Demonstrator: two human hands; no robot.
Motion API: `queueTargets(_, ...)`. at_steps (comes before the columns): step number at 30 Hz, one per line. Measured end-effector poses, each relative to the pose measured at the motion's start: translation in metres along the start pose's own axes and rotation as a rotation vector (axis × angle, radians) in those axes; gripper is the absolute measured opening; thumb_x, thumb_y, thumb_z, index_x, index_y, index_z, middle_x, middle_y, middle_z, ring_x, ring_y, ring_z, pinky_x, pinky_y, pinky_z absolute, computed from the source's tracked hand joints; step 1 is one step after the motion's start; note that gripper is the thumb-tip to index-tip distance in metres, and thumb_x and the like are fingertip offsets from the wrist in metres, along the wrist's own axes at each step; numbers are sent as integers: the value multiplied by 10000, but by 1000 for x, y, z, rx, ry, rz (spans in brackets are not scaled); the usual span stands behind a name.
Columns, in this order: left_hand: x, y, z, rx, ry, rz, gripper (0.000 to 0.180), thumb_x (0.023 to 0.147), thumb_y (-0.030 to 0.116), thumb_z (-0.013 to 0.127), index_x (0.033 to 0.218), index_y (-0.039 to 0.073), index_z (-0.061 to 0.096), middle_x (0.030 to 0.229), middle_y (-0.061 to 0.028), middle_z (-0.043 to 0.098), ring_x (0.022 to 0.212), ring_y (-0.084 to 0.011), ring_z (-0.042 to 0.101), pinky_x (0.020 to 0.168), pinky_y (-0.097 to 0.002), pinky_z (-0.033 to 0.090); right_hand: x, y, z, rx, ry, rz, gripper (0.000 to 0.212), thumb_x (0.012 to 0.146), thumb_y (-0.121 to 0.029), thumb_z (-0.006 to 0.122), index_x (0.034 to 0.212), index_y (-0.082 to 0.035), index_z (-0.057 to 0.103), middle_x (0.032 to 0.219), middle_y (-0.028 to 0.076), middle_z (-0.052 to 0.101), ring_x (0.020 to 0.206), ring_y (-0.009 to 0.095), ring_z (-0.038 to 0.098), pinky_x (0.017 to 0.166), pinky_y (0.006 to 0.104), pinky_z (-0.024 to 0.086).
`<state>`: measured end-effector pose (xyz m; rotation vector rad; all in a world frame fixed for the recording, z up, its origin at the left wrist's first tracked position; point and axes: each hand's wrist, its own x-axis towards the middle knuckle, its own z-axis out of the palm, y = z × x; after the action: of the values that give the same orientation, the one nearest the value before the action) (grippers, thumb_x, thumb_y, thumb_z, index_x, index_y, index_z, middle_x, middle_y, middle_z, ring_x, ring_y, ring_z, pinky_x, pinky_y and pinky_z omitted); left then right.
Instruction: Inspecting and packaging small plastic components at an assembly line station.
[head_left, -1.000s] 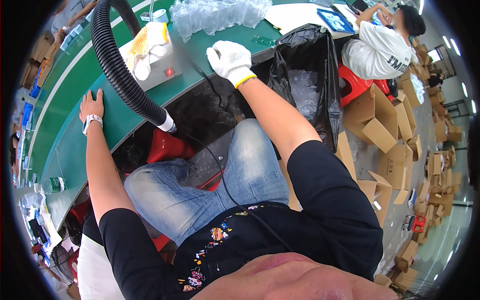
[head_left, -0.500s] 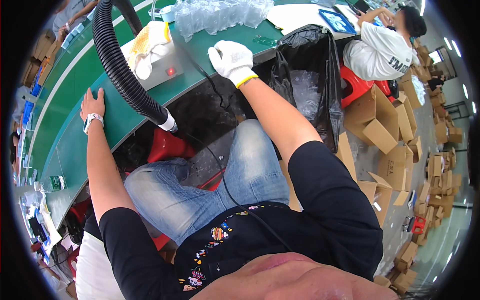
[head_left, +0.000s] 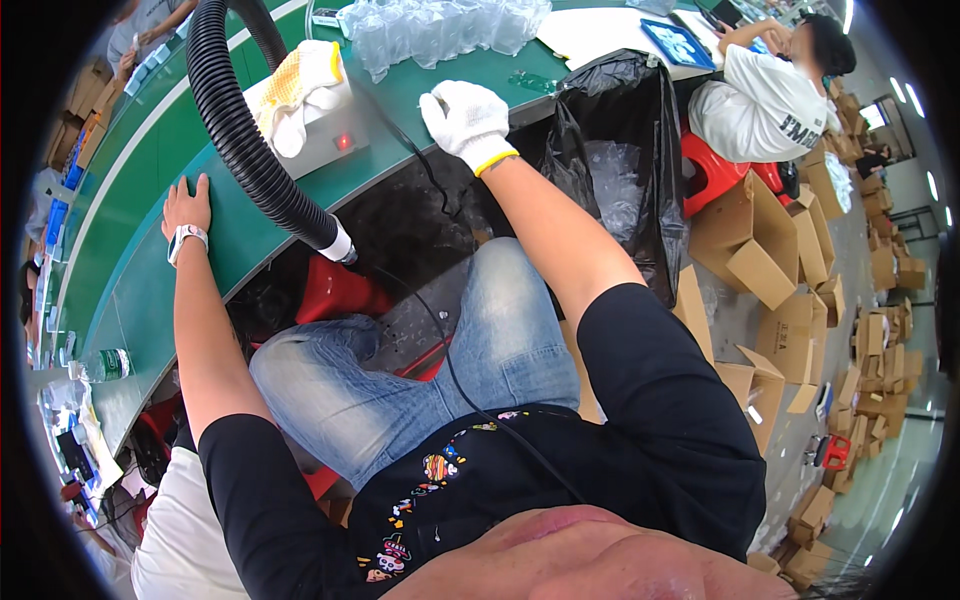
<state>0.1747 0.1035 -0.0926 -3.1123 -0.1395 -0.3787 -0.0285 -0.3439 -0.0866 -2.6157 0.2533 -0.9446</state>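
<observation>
My bare left hand point(head_left: 187, 210) lies flat on the green tabletop point(head_left: 238, 207), fingers stretched out, holding nothing; a watch point(head_left: 187, 238) is on its wrist. My right hand point(head_left: 468, 122) wears a white knit glove with a yellow cuff. It rests at the table's edge, fingers loosely bent and a little apart, nothing visible in it. Between my hands stands a light-coloured box point(head_left: 322, 145) with a lit red switch. Another white glove with yellow dots point(head_left: 300, 90) lies on top of it. A black corrugated hose point(head_left: 235, 140) arches down in front of the box.
Clear plastic packages point(head_left: 440, 35) stand in a row at the far side. A black bag point(head_left: 660, 180) with clear plastic inside hangs to the right. Beyond are a seated co-worker point(head_left: 765, 100) and cardboard boxes point(head_left: 745, 240). A plastic bottle point(head_left: 105, 366) lies at the left.
Both hands stay practically where they were. At the lower left, the white cloth shape behind my left arm has shifted slightly.
</observation>
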Motion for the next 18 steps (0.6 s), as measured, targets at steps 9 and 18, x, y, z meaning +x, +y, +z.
queueTargets(9,-1,1,0,24,-9,2,638,995,497,468,1564,216,408,1612,-66,418,1473,-289,400,1176,-530,338,-1,3,3,16,47,-30,292,913,-399,601,791,-152,698,799,81,709,788,325,690,708,440,553)
queueTargets(18,0,1,0,23,-7,-4,616,1003,486,462,1563,232,414,1618,-68,410,1479,-284,392,1181,-530,334,-3,4,4,29,55,-25,292,905,-394,608,770,-151,698,787,82,703,781,322,685,700,435,548)
